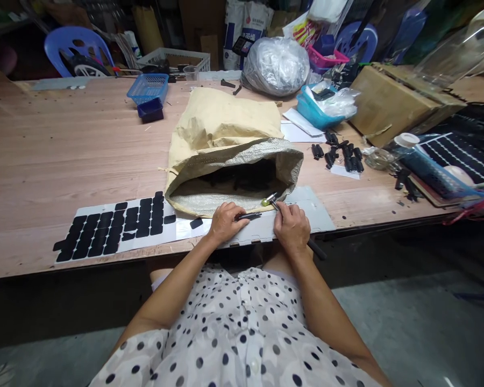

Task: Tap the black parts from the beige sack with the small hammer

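My left hand (226, 223) is closed on a slim black piece (249, 216) whose tip points right, over a light grey board (314, 207) at the table's front edge. My right hand (292, 228) grips a small hammer (269, 200) with a metal head and a yellow-green face. Its black handle end (317, 250) sticks out below my wrist. Just beyond both hands lies a tan woven sack (229, 113), its mouth gaping toward me, with dark pieces inside that I cannot make out. A sheet of black rounded pads (108, 228) lies left of my left hand.
Loose black parts (347, 153) lie at the right, near a cardboard box (391, 105). A blue basket (148, 87), a dark blue tray (150, 110), a stuffed clear plastic bag (275, 65) and a turquoise basin (320, 113) stand farther back. A blue chair (76, 40) is behind the table.
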The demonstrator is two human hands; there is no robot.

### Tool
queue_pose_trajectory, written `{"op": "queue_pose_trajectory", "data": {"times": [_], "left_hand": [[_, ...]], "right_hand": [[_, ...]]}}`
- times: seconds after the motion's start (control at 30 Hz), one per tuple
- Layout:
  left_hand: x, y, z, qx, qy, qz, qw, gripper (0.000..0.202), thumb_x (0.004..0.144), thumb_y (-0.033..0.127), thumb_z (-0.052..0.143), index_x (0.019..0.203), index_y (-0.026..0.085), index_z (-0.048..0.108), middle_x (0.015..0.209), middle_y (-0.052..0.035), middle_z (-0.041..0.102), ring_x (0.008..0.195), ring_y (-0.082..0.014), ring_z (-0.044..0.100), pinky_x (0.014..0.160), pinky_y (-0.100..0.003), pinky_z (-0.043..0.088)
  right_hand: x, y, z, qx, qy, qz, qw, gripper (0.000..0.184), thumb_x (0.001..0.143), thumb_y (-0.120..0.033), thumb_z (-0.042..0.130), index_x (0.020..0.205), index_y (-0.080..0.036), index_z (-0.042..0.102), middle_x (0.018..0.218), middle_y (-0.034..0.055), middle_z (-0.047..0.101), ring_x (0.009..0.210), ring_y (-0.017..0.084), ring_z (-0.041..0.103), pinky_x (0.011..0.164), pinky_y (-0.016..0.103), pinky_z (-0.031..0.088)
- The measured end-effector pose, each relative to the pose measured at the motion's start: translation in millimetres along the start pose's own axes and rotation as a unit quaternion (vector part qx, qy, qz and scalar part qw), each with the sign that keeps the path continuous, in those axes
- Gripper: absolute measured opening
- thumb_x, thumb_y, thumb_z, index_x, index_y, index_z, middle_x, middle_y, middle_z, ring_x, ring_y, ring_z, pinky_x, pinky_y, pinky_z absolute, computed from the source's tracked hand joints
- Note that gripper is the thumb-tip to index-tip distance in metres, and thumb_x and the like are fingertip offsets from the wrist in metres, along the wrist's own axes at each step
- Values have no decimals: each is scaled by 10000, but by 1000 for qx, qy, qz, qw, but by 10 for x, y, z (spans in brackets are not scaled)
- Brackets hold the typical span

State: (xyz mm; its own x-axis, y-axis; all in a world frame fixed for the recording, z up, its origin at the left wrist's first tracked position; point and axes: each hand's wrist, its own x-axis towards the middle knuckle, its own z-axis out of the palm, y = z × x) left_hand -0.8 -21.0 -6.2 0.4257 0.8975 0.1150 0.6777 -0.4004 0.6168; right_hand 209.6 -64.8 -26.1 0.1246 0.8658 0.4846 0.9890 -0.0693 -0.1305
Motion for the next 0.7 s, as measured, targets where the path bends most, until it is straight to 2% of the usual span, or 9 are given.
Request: {"op": "queue_pose_trajectory", "data": {"times": [0.27, 0.37, 0.53, 0.7], "left_hand": [[2, 28, 12, 21, -4, 8, 1000, 162, 851, 298, 677, 989, 248, 743, 895, -42, 658, 940, -247, 583, 865, -382, 462], [5, 32, 9, 15, -5, 8, 1000, 182, 847, 293, 679, 1020, 248, 714, 916, -37, 662, 938, -244, 581, 859, -376, 459], [1, 46, -2, -1, -11, 13, 1000, 103, 858, 279, 660, 947, 239, 692, 914, -35, 659, 926, -239, 573, 868, -378, 451], [2, 54, -1, -6, -11, 7, 1000, 139, 839, 258, 666, 966, 242, 719, 905, -37, 649, 932, -241, 573, 875, -380, 450]], "right_hand": [[15, 66, 13, 27, -15, 4, 1000, 306, 956, -247, 492, 1184, -238, 697, 882, 75, 601, 817, 224, 501, 699, 320, 346], [20, 121, -10, 90, -15, 9, 996, 327, 965, -266, 472, 1209, -235, 688, 892, 78, 629, 836, 228, 545, 739, 326, 411], [-74, 88, -172, 235, 15, 19, 972, 406, 1010, -307, 379, 1317, -236, 636, 1051, 108, 704, 972, 236, 642, 868, 378, 515], [-225, -73, -333, 303, -24, 0, 953, 362, 1005, -320, 440, 1272, -238, 670, 1036, 94, 731, 938, 213, 673, 862, 366, 548]]}}
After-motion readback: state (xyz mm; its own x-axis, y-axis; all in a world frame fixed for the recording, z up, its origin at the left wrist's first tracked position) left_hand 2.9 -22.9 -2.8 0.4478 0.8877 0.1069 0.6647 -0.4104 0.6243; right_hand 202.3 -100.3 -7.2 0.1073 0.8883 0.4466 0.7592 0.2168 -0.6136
